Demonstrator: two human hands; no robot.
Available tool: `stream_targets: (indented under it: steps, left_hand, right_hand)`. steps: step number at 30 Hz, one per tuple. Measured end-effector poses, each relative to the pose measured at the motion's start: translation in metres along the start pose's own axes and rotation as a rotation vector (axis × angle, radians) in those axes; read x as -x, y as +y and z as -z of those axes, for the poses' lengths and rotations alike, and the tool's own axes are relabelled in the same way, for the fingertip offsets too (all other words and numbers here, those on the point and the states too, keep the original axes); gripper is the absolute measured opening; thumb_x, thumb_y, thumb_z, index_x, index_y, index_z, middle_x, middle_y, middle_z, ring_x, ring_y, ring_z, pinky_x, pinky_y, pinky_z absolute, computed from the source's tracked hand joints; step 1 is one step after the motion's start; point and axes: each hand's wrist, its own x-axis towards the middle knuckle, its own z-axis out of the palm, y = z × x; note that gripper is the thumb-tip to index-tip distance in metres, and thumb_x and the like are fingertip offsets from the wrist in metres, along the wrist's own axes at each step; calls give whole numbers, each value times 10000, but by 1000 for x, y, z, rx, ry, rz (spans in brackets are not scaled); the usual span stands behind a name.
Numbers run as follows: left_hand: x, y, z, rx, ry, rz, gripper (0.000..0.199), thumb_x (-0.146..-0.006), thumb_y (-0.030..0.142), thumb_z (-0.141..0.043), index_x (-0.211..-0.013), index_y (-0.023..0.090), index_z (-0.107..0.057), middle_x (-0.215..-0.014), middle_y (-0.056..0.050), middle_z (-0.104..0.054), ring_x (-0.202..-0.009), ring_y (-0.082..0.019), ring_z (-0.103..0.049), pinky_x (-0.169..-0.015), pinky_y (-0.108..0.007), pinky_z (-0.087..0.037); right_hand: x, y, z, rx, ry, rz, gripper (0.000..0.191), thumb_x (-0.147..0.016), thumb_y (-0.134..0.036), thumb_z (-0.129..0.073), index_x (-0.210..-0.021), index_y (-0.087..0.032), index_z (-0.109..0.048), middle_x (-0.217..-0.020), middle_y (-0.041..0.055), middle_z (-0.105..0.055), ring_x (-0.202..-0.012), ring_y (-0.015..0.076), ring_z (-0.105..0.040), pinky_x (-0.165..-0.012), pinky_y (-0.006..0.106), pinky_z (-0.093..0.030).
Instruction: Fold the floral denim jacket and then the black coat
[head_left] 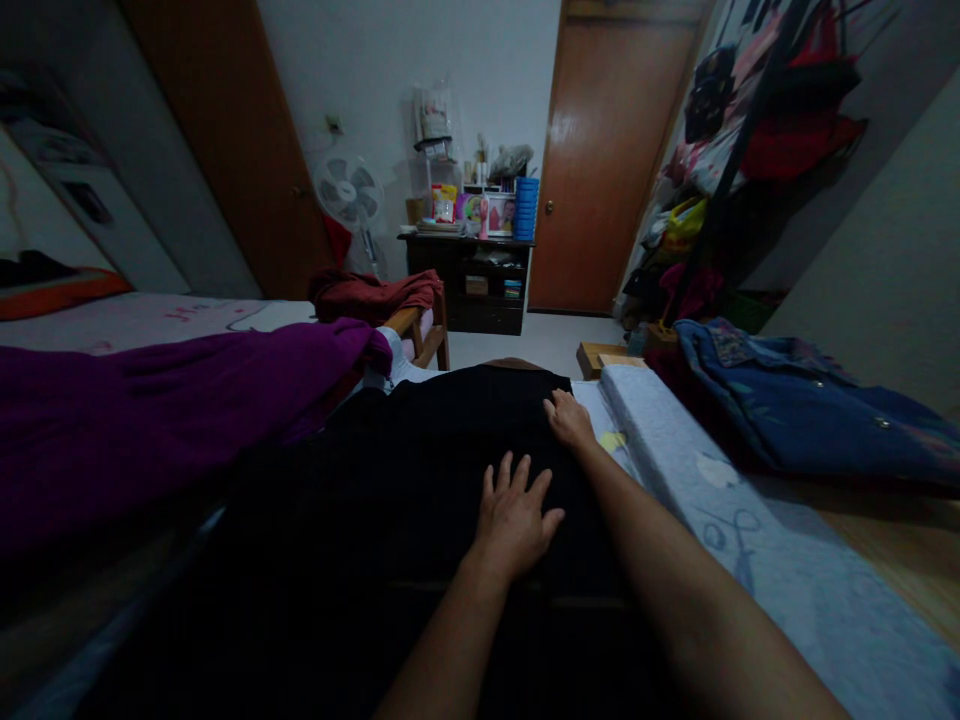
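A large black cloth (420,470) lies spread over the bed in front of me, its folds mostly lost in the dark. My left hand (516,515) rests palm down on it near the middle, fingers spread. Farther forward, at the cloth's far right corner, my right hand (571,418) has its fingers curled in on the edge of the fabric. Part of that grip is hidden from view. A purple cloth (187,400) lies to the left of the black one.
A folded denim garment (817,400) lies at the right, beside a pale patterned mattress (697,490). Beyond the bed stand a dark cabinet (465,310), a white fan (349,190) and a brown door (619,150). Clothes and bags (795,130) hang at the right.
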Motion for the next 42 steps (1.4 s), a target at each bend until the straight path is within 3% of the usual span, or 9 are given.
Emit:
stream_targets:
  steps: [4,9,18,20,25,29,32,36,42]
  left_hand:
    - [0,0,1,11,-20,11,570,-891,573,-440,-1403,323,-426,-1536,-60,-335,-1443,-329,-170,-1142,-572,-168]
    - [0,0,2,18,-28,26,585,-884,576,-444,-1407,316,-425,-1541,-67,-325,-1447,-323,-163,-1142,-567,-164]
    - [-2,1,0,40,-44,50,676,-862,588,-440,-1438,239,-393,-1549,-78,-312,-1449,-316,-157,-1157,-555,-138]
    - [-2,1,0,45,-50,58,696,-858,586,-438,-1443,213,-383,-1550,-85,-306,-1450,-318,-151,-1160,-554,-126]
    - [-3,0,1,78,-74,56,733,-850,562,-432,-1461,168,-338,-1554,-99,-293,-1455,-316,-131,-1166,-550,-103]
    - [-6,-2,8,167,-94,77,667,-864,408,-408,-1464,131,-321,-1536,-104,-332,-1450,-294,-164,-1168,-534,-115]
    - [-7,-4,14,277,-26,139,578,-879,276,-349,-1437,125,-366,-1491,-98,-411,-1419,-237,-269,-1172,-449,-171]
    - [-4,-7,14,324,91,138,469,-923,257,-328,-1354,147,-477,-1403,-84,-518,-1355,-186,-385,-1144,-346,-257]
    - [3,-8,1,85,94,118,444,-913,313,-439,-1343,222,-502,-1480,-41,-435,-1419,-269,-257,-1162,-513,-176]
  right_hand:
    - [-2,-1,-6,15,-15,-24,557,-979,-432,-323,-1436,-115,-357,-1536,142,-308,-1417,284,-245,-1115,465,-216]
    - [-3,-1,-11,52,-33,-45,599,-977,-464,-291,-1471,-125,-303,-1562,121,-252,-1426,278,-220,-1121,472,-193]
    - [8,-4,-3,57,59,27,428,-971,-321,-318,-1274,-97,-521,-1325,179,-547,-1281,252,-433,-1095,389,-238]
    - [14,-4,-2,53,45,46,417,-963,-279,-331,-1281,-85,-519,-1337,180,-540,-1287,244,-433,-1094,360,-255]
    - [44,-4,1,38,-30,77,469,-947,-241,-360,-1365,-51,-453,-1450,178,-438,-1381,232,-338,-1135,358,-219]
    - [77,-10,7,22,-104,91,465,-933,-204,-370,-1351,-28,-472,-1440,189,-450,-1387,216,-339,-1145,330,-206]
    - [101,-17,14,8,-147,73,473,-926,-218,-383,-1347,-21,-474,-1451,194,-433,-1394,219,-327,-1141,322,-221]
    - [130,-24,21,-13,-172,25,505,-948,-281,-356,-1380,-35,-439,-1450,190,-436,-1388,222,-342,-1118,326,-268]
    - [166,-32,24,20,-141,-18,566,-971,-367,-307,-1431,-49,-390,-1522,178,-319,-1422,272,-263,-1129,389,-237]
